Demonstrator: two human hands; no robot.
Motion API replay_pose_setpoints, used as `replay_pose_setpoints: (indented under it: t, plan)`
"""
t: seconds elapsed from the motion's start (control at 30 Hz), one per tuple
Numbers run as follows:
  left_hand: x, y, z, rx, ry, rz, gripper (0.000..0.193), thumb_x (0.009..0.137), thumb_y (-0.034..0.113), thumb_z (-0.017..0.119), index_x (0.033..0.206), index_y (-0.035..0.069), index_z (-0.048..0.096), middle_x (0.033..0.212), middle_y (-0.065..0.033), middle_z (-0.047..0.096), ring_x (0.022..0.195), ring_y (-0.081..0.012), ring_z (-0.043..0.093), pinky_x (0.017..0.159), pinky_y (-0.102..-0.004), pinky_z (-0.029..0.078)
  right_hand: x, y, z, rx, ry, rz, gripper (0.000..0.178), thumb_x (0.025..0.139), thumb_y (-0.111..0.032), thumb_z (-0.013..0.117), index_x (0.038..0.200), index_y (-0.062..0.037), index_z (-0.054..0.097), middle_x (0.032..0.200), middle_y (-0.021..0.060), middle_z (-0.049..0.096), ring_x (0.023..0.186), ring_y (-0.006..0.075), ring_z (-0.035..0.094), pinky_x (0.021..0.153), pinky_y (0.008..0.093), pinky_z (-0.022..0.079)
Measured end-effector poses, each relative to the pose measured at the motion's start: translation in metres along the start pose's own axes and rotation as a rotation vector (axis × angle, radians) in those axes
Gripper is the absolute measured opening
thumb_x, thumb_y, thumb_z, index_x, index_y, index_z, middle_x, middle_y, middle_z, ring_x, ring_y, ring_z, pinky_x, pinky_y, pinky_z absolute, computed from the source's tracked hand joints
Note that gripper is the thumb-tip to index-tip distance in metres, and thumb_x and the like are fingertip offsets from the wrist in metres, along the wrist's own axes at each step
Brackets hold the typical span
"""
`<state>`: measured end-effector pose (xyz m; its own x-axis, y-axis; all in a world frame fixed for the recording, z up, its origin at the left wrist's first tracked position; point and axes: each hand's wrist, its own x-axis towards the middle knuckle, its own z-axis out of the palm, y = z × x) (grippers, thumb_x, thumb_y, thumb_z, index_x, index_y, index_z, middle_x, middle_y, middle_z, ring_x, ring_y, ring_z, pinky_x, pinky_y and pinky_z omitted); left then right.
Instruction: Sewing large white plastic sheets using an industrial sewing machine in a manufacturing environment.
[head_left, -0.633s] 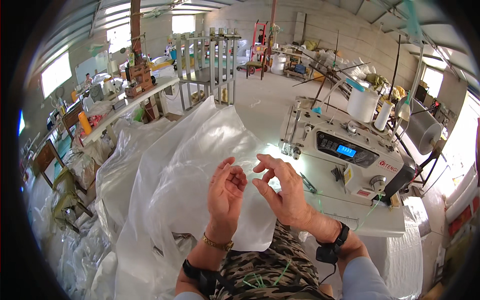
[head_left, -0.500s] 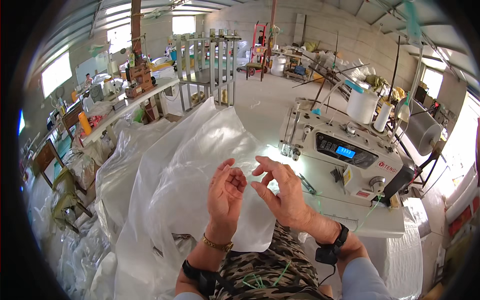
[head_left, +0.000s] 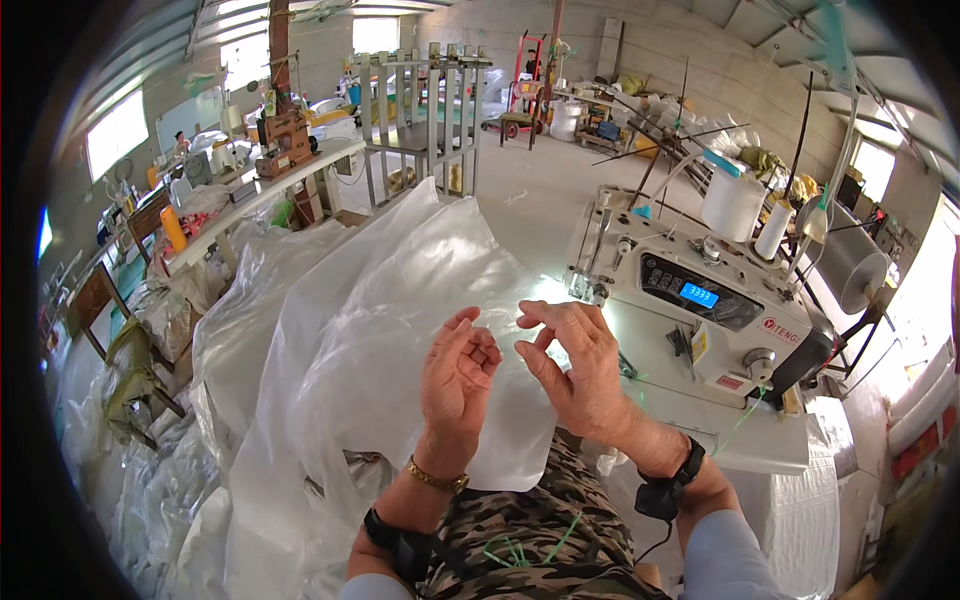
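My left hand [head_left: 458,380] is raised over a translucent white plastic sheet [head_left: 340,350], palm turned inward and fingers loosely curled. Nothing shows between its fingers. Facing it, my right hand [head_left: 582,375] hovers at the same height, thumb and index finger bent with a gap between them, also with nothing visible in it. The two hands are apart. Beneath them the sheet spreads over my lap and off to the left, rumpled in big folds. To the right stands a white sewing machine [head_left: 690,300] with a lit blue display; its lamp shines beside my right fingers.
Scissors-like snips [head_left: 626,366] lie on the machine table [head_left: 760,440], partly behind my right hand. Thread cones [head_left: 730,205] stand behind the machine head. Green thread bits [head_left: 520,550] rest on my camouflage-clad lap. A metal rack [head_left: 425,130] and a bench with a brown sewing machine [head_left: 285,145] stand farther off.
The view has shifted slightly, so the machine and background sit a little farther right. Both hands stay raised and facing each other; my right fingers have shifted slightly.
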<state>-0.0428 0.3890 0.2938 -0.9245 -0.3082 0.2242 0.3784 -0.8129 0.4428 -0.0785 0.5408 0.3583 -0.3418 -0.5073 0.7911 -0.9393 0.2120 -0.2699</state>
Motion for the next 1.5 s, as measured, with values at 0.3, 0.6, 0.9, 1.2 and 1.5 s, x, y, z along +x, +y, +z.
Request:
replay_pose_setpoints:
  t: [0.3,0.6,0.9,1.2,1.5]
  plan:
    - [0.000,-0.001,-0.007,0.031,0.022,-0.007,0.023,0.099,0.015,0.051,0.118,0.002,0.054,0.083,-0.0031,0.061,0.074,-0.0109,0.057,0.068,-0.0244,0.048,0.009,0.005,-0.003,-0.305,-0.036,-0.132,0.046,0.080,-0.008,0.071,0.124,-0.0066,0.055,0.121,0.0078,0.055,0.088,0.0187,0.061,0.089,0.0401,0.042]
    - [0.001,-0.003,-0.007,0.104,0.042,-0.020,0.022,0.100,0.016,0.051,0.117,0.004,0.057,0.082,-0.0021,0.059,0.070,-0.0101,0.054,0.062,-0.0230,0.044,0.038,0.032,-0.001,-0.455,0.049,-0.193,0.049,0.083,-0.012,0.069,0.128,-0.0071,0.050,0.116,0.0080,0.056,0.092,0.0213,0.059,0.088,0.0402,0.041]
    - [0.000,0.004,-0.002,0.085,0.054,-0.030,0.020,0.100,0.016,0.050,0.116,0.004,0.056,0.080,-0.0010,0.057,0.069,-0.0088,0.051,0.058,-0.0222,0.042,0.031,0.061,0.015,-0.340,0.031,-0.060,0.027,0.086,-0.014,0.067,0.110,-0.0051,0.057,0.083,0.0068,0.064,0.074,0.0273,0.060,0.081,0.0385,0.043]
    - [-0.001,0.016,0.005,0.052,-0.005,0.050,0.023,0.101,0.017,0.047,0.117,0.003,0.056,0.081,-0.0025,0.058,0.068,-0.0089,0.050,0.058,-0.0218,0.041,0.028,0.024,-0.005,0.194,-0.093,0.321,0.013,0.092,-0.014,0.064,0.097,-0.0024,0.061,0.068,0.0040,0.064,0.063,0.0154,0.059,0.072,0.0309,0.047]
    - [-0.003,0.015,0.003,-0.061,-0.060,0.039,0.021,0.100,0.012,0.050,0.113,-0.001,0.058,0.079,-0.0072,0.063,0.064,-0.0109,0.053,0.059,-0.0216,0.043,0.029,-0.011,-0.017,0.955,-0.017,0.237,0.056,0.097,-0.006,0.054,0.145,-0.0046,0.026,0.099,0.0130,0.062,0.079,0.0142,0.059,0.070,0.0276,0.049]
